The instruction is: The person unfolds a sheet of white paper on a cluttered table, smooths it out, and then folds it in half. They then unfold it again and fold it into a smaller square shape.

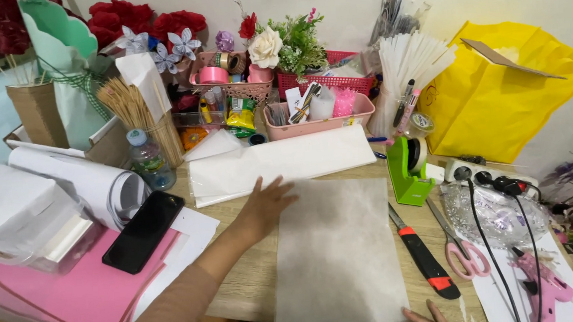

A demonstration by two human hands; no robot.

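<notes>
Head view, work: a translucent white sheet of thin tissue-like paper (337,257) lies lengthwise on the wooden table (254,285), its near end hanging past the table's front edge.
Left hand (266,202): open and flat, fingers spread, palm down at the sheet's upper left corner, pressing the edge to the table.
Right hand (421,320): only fingertips show at the bottom edge of the frame, touching the sheet's lower right corner; whether they pinch or just rest cannot be told.
Beside the sheet: a black and orange utility knife (424,260) just to its right, pink-handled scissors (461,253) beyond that, and a green tape dispenser (410,170) near the upper right corner.
Behind: a folded stack of white paper (280,163) just past the sheet's far edge.
Left side: a black phone (143,231) on pink card sheets (76,293).
Doing it well: such thin paper likely creases easily, so flat palms, light even pressure and smoothing outward from the held corners would suit it best.
</notes>
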